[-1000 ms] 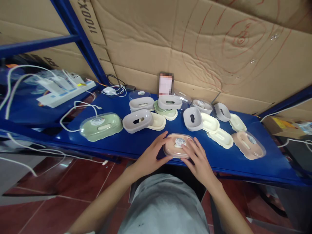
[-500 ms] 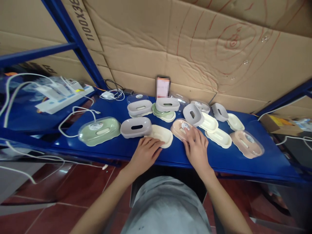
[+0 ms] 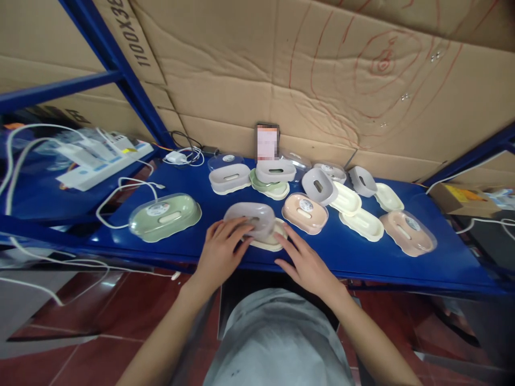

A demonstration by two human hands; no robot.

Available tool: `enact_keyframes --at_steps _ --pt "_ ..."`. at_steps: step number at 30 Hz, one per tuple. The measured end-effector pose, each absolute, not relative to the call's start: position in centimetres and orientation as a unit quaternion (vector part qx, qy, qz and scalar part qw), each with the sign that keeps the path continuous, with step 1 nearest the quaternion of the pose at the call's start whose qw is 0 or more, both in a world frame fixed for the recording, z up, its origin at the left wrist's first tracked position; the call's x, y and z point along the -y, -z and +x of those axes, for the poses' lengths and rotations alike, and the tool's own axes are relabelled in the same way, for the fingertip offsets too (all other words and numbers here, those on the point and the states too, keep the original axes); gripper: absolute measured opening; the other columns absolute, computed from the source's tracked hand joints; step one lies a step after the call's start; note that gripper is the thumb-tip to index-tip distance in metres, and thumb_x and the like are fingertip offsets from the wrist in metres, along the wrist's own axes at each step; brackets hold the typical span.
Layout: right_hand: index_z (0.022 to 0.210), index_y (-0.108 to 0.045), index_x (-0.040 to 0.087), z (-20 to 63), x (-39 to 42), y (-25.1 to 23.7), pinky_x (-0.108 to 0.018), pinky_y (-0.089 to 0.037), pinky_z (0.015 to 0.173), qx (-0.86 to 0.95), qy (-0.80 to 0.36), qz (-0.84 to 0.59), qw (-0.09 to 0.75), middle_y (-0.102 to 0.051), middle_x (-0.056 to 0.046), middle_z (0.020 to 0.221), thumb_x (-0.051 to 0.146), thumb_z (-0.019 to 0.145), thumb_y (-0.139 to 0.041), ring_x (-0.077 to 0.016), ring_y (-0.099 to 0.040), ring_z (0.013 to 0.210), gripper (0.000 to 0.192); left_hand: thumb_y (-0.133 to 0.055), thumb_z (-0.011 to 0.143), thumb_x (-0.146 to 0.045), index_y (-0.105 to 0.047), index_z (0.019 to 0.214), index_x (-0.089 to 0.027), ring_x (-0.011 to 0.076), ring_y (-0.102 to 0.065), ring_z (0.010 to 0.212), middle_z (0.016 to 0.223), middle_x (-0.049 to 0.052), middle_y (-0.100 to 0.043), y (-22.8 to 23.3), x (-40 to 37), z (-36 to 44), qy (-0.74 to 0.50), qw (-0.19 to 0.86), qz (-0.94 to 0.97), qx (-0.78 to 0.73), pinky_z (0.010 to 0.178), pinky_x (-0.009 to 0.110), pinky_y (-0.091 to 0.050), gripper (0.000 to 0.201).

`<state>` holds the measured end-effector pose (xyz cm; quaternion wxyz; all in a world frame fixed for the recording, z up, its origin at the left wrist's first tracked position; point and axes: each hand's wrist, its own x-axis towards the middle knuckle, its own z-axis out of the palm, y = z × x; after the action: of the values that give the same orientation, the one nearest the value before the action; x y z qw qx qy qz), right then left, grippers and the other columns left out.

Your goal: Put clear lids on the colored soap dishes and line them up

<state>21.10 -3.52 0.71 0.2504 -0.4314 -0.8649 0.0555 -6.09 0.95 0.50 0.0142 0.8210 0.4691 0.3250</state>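
Observation:
A grey oval soap dish body (image 3: pixel 253 212) with a slot in its floor is tilted over a shallow cream soap dish tray (image 3: pixel 267 245). My left hand (image 3: pixel 225 244) has its fingers closed on the near left side of the grey body, which is slightly blurred. On the other side, my right hand (image 3: pixel 303 260) has its fingers apart, fingertips touching the tray's right end. Just beyond that hand lies a peach soap dish (image 3: pixel 316 217) with a clear lid and a round sticker. A green lidded soap dish (image 3: pixel 181 214) rests to the left.
More grey bodies (image 3: pixel 229 177), cream trays (image 3: pixel 362 224) and a pinkish lidded dish (image 3: pixel 406 236) lie across the blue table (image 3: pixel 354 262). A phone (image 3: pixel 267 142) leans against the cardboard (image 3: pixel 225 80). At left are a power strip (image 3: pixel 104 166) and white cables (image 3: pixel 108 201).
My left hand has moved from the cream tray onto the grey body, which has shifted right, over the tray. My right hand has left the peach dish and come left to the tray's edge.

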Motion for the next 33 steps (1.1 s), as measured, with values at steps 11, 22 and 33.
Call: enact_keyframes --at_steps 11,22,33 --pt "0.151 -0.061 0.024 20.8 3.5 0.1 -0.056 -0.048 0.125 0.85 -0.015 -0.456 0.263 -0.06 -0.009 0.158 0.02 0.107 -0.055 -0.0319 -0.044 0.157 0.045 -0.058 0.107 -0.021 -0.072 0.131 -0.028 0.0259 -0.07 0.125 0.134 0.006 -0.077 0.0 -0.6 -4.2 -0.302 0.047 0.88 -0.364 0.114 0.048 -0.045 0.029" --pt "0.165 -0.044 0.027 20.4 3.7 0.7 -0.058 -0.048 0.123 0.828 0.014 -0.482 0.286 -0.046 -0.012 0.169 0.023 0.107 -0.053 -0.033 -0.042 0.158 0.058 -0.046 0.111 -0.024 -0.067 0.134 -0.025 0.0271 -0.063 0.132 0.144 0.011 -0.067 -2.0 -3.3 -5.7 -0.387 0.043 0.813 -0.432 0.114 0.049 -0.049 0.032" --pt "0.137 -0.069 0.028 29.6 -0.8 -4.5 -0.054 -0.05 0.116 0.735 0.065 -0.518 0.433 -0.073 -0.01 0.138 0.027 0.108 -0.052 -0.0295 -0.065 0.133 0.033 -0.068 0.102 -0.036 -0.065 0.143 -0.028 0.0369 -0.037 0.159 0.166 0.012 -0.048 0.1 -1.4 -4.1 -0.276 0.11 0.879 -0.373 0.125 0.061 -0.042 0.042"
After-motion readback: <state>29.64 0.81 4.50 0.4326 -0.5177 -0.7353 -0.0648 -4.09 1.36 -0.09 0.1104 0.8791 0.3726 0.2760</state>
